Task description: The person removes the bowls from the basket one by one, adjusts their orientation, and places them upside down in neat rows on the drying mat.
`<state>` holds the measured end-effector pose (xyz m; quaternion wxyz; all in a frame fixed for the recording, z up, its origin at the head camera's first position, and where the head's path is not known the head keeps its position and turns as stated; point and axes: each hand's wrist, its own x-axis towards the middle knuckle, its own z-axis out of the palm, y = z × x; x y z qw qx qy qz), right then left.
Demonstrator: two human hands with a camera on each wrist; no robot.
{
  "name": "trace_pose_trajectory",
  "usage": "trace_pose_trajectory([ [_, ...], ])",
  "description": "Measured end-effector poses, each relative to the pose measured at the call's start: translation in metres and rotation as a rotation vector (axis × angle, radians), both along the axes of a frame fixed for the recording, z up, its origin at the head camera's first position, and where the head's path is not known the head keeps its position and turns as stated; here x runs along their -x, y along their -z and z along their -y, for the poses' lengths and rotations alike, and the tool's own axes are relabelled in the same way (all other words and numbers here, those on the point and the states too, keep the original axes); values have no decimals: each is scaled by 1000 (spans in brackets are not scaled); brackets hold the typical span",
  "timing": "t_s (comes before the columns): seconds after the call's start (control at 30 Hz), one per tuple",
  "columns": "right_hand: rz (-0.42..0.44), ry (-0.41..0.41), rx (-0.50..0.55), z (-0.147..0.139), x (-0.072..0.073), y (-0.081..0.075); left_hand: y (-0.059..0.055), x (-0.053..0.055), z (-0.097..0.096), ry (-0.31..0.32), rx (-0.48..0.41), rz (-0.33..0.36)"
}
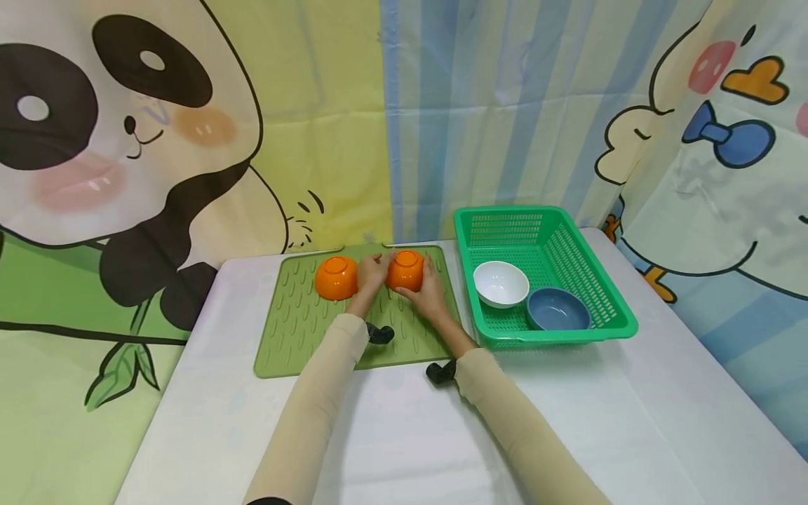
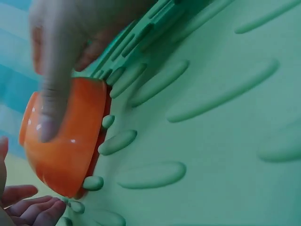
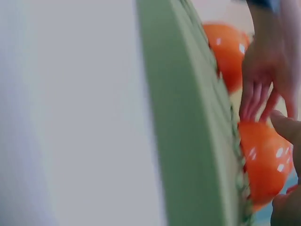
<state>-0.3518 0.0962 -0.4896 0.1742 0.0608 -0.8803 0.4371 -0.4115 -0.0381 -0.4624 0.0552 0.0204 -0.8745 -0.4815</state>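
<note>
Glossy round orange bowl [image 1: 407,271] held upside down

The bowl is turned over, its foot ring uppermost and its rim facing down at the right part of the ridged green mat [image 1: 303,337]. Its front and right side are gripped by the right hand [image 1: 433,293]; its left side is met by the left hand [image 1: 372,273].

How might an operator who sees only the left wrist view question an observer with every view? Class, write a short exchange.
Operator: I see one orange bowl on the green mat. Is there another?
Observer: Yes, in the head view a second orange bowl sits upside down on the mat, left of yours.
Operator: Does anything off the mat hold more bowls?
Observer: Yes, a green basket holds a white bowl and a blue bowl.
</note>
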Motion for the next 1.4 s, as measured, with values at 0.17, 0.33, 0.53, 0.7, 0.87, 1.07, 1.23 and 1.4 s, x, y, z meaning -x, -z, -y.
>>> trace_pose_trajectory([
  [0.17,-29,-20,79,12,-22,-19,-7,-10,-2,-13,-57,-86],
  [0.33,-26,-150,181,15,-54,-69,-24,-32,3,29,-123,-116],
  [0.53,-88,-290,289,-18,-90,-162,-46,-59,19,105,-182,-129],
  [0.7,-219,-302,246,-77,-82,-203,-56,-78,35,120,-215,-155],
  [0.87,-144,-343,243,-143,-63,-214,-55,-97,46,145,-294,-151],
  [1.07,64,-399,175,-201,-41,-187,-45,-107,55,125,-319,-168],
  [1.23,224,-451,83,-223,-32,-159,-36,-109,61,89,-341,-187],
  [1.4,318,-505,65,-237,-21,-134,-29,-113,68,61,-361,-184],
])
